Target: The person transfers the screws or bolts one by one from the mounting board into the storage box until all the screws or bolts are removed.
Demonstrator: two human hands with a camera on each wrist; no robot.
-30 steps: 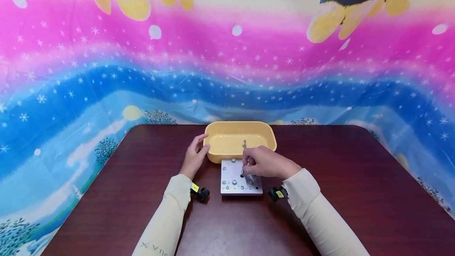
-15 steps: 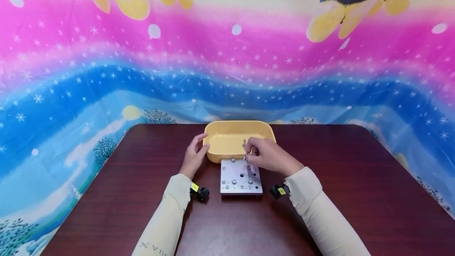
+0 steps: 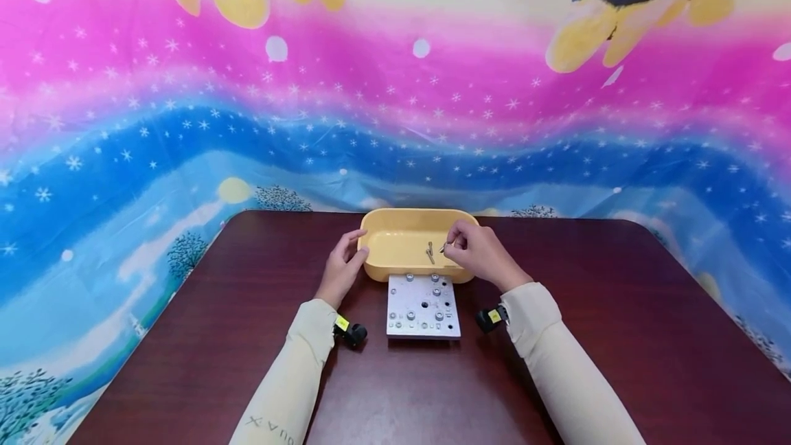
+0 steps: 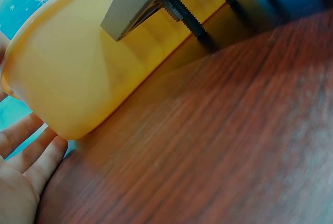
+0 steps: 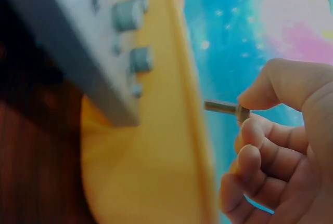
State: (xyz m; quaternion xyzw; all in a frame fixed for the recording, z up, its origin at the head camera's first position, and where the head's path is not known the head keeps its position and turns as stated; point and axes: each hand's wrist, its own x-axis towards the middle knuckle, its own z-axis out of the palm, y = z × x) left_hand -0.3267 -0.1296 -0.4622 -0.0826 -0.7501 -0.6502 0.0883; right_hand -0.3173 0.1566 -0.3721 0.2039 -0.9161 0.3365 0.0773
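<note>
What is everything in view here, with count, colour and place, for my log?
Bin: 1, yellow, far part of table
Metal plate: 1, silver-grey, just on the near side of the bin
Plate screws: several, silver, heads on the plate, threads showing beneath
Loose screws: at least two, metallic, inside the bin
Held screw: 1, metallic, in right fingertips
Table: 1, dark red-brown, underneath
Backdrop: 1, pink, blue and cream, behind the table
Wrist cameras: 2, black with yellow labels, at wrists
Sleeves: 2, cream, on forearms
Left hand: 1, at bin's left end
Right hand: 1, at bin's right end
</note>
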